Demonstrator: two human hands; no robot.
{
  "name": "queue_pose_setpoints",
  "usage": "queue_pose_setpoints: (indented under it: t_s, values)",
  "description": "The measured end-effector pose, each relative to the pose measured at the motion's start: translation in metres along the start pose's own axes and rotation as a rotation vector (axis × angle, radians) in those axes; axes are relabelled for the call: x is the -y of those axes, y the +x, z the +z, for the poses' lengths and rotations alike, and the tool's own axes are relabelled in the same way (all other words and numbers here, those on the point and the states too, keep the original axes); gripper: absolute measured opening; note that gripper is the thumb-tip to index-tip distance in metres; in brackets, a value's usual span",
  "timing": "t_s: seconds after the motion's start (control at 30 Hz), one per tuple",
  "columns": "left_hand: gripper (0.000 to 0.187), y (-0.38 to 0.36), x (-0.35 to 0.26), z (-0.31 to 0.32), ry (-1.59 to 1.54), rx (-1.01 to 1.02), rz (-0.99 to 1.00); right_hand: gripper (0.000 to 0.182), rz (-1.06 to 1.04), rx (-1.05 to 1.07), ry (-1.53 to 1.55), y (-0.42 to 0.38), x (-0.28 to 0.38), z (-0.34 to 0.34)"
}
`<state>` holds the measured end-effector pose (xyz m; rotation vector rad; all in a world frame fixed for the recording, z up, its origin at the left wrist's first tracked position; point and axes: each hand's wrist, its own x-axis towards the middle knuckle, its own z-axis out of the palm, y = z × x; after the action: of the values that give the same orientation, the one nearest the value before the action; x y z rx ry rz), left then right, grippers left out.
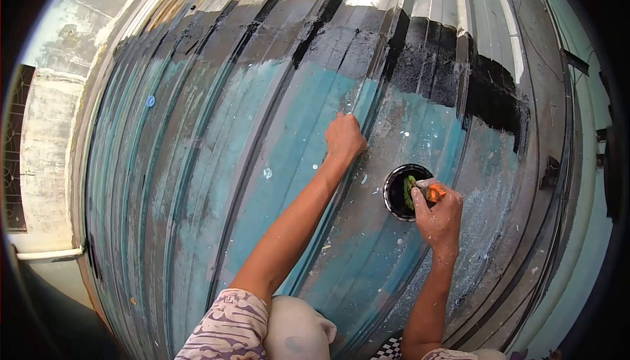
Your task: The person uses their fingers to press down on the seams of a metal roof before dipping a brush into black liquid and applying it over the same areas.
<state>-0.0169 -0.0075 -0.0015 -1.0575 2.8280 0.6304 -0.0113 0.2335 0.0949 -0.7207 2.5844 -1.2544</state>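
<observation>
our left hand (pixel 346 136): fingers curled together on ribbed teal metal sheeting (pixel 282 137) | our right hand (pixel 440 214): fingers clamped round some orange-and-green tool (pixel 435 193), right over a round black can (pixel 388 193)

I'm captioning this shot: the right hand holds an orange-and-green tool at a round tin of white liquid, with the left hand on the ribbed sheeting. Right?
No: the head view shows black liquid in the round tin, not white. The rest stands: the right hand holds the orange-and-green tool there, with the left hand on the ribbed sheeting.
</observation>
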Motion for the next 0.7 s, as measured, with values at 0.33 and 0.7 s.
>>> queue_pose_setpoints:
  t_s: [0.33,0.7]
  values:
    - [0.035,0.000,0.002,0.003,-0.019,-0.037,0.005,0.011,0.255,-0.222,0.654,-0.014,-0.020,-0.031]
    - [0.039,0.000,0.002,-0.001,-0.009,-0.005,0.037,0.006,0.502,-0.434,1.450,-0.027,-0.088,-0.019]
